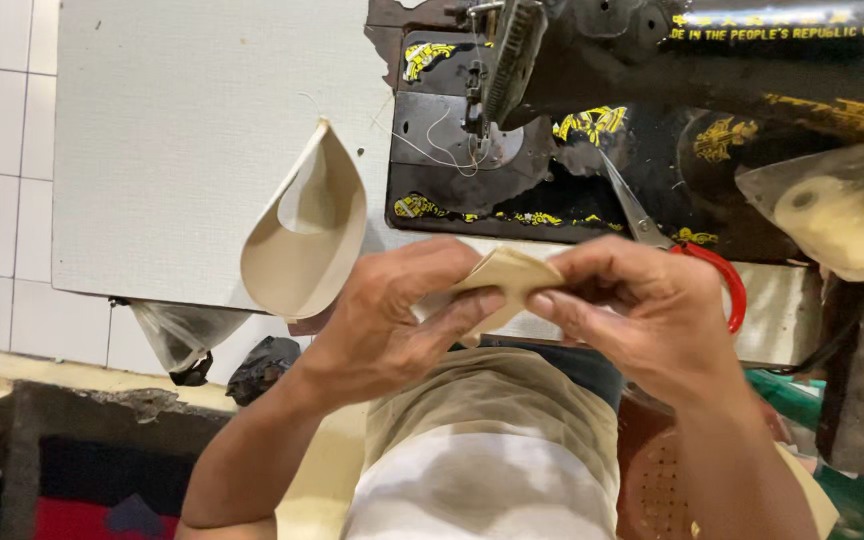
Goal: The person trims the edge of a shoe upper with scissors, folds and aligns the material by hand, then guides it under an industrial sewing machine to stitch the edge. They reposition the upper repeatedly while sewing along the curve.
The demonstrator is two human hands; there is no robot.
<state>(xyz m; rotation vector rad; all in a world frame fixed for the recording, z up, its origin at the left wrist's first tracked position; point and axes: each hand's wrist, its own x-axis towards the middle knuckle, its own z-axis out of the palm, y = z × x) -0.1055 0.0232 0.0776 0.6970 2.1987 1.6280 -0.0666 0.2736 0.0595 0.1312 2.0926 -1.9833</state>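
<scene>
Both hands (392,320) (642,310) pinch folded beige fabric (507,272) — soft, creased.

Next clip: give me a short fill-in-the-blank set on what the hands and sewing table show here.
1. Both hands, left hand and right hand, pinch a folded piece of ____ fabric.
2. The scissors on the table have ____ handles.
3. The sewing machine is black with ____ ornament.

Missing words: beige; red; yellow
</scene>
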